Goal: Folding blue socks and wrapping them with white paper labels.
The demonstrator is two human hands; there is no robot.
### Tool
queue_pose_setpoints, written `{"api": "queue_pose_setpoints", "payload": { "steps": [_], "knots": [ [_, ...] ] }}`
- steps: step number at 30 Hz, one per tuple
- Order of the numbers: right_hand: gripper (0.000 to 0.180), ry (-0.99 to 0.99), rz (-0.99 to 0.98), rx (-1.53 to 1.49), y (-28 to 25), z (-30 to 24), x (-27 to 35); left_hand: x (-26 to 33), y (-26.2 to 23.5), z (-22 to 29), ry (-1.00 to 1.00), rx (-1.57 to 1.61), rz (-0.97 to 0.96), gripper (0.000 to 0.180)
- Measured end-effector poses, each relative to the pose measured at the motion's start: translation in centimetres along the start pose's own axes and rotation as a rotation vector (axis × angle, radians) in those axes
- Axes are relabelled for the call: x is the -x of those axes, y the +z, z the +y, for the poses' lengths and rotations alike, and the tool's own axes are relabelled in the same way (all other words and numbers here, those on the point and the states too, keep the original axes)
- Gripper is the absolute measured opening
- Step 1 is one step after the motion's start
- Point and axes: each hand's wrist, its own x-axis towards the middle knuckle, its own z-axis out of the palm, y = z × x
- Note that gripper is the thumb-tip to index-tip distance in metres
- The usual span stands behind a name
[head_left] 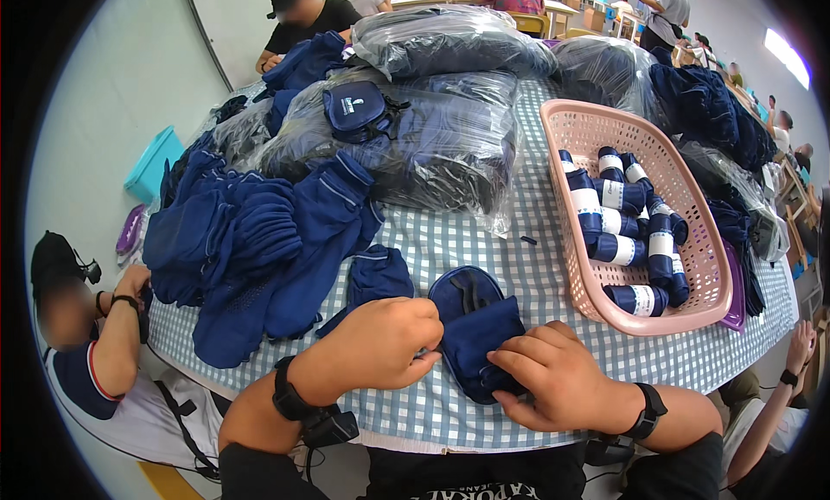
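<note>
Before me on the table lies an open oval navy zip pouch [457,290], with dark straps showing inside its far end. A folded navy cloth [482,331] lies over the pouch's near part. My right hand [558,375] is closed on the cloth's right side, thumb near the pouch's lower end. At the pouch's left rim, my left hand [385,340] is closed with fingers curled; what lies between its fingertips is hidden. A small navy fabric piece [379,273] rests just beyond my left hand.
Navy garments [259,249] are heaped at left. Clear plastic bags [441,145] of dark goods stand behind, a closed navy pouch [356,109] on top. A pink basket [553,197] at right holds several rolled navy bundles [619,249]. People sit on both sides.
</note>
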Motion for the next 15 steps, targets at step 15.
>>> {"api": "queue_pose_setpoints", "payload": {
  "steps": [15],
  "knots": [
    [0.054, 0.048, -0.106, 0.102, 0.4, -0.7, 0.2, -0.6, 0.3, 0.5, 0.158, -0.171, 0.084, 0.033]
  ]
}}
